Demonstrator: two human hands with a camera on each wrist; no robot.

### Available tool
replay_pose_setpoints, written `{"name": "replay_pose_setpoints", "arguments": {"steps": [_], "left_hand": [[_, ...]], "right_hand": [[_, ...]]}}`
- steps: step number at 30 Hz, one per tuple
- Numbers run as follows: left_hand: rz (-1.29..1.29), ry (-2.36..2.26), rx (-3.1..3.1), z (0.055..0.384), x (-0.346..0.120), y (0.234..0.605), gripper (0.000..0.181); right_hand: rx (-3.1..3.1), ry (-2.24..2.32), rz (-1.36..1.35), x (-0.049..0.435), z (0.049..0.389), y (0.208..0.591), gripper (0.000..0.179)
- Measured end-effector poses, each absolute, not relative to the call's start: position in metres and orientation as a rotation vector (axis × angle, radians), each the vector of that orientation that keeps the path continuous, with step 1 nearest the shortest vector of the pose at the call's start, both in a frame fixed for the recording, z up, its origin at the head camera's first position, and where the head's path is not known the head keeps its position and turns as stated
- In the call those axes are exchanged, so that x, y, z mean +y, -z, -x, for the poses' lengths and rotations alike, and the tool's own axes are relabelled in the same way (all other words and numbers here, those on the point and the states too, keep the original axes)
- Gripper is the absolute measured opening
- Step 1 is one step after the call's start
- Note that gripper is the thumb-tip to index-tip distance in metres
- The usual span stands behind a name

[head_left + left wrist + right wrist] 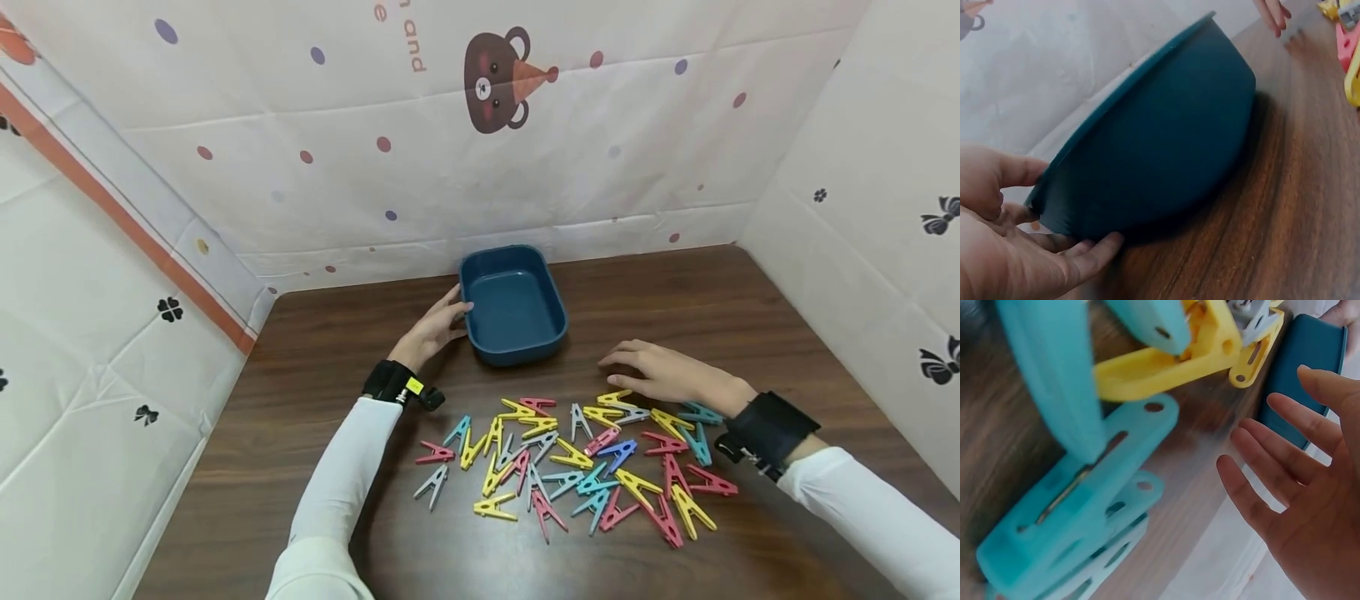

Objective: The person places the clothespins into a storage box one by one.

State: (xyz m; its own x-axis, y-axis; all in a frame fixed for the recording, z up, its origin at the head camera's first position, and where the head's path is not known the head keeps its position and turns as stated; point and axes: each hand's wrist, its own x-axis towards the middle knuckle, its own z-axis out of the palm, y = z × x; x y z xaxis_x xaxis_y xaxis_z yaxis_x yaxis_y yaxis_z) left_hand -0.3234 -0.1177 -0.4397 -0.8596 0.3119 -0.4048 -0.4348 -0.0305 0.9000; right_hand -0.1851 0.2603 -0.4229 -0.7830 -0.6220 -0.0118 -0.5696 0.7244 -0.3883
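A dark blue plastic basin (pixel 512 310) with rounded corners is near the back of the table, its inside bare. My left hand (pixel 433 332) grips its left side; in the left wrist view the thumb lies at the rim and the fingertips (pixel 1109 245) reach the lower edge. My right hand (pixel 663 371) hovers with loosely bent, spread fingers just behind the clothespins and holds nothing. Several plastic clothespins lie loose in front, among them a yellow clothespin (pixel 573 454), a red clothespin (pixel 547 515), a grey clothespin (pixel 432 485) and a teal clothespin (pixel 1079 519).
The brown wooden table (pixel 300 467) carries everything. Behind it hangs a white sheet (pixel 337 192) with dots and a bear print, and more sheeting stands at both sides. Black bands with small cameras sit on both wrists.
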Motion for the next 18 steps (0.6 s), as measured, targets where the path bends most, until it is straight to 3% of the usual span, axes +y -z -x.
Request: {"name": "replay_pose_setpoints", "arguments": {"steps": [5,12,18], "left_hand": [[0.135,-1.934,1.826,0.324,-0.121,0.440,0.065],[0.333,-2.154,1.554,0.312,-0.118,0.450,0.091],[0.300,-2.453,1.289,0.301,-0.104,0.461,0.086]], "right_hand": [[2.749,0.556,0.978,0.258,0.186,0.422,0.035],[2.788,0.520,1.020,0.258,0.183,0.425,0.032],[2.761,0.535,1.039,0.263,0.184,0.428,0.031]]}}
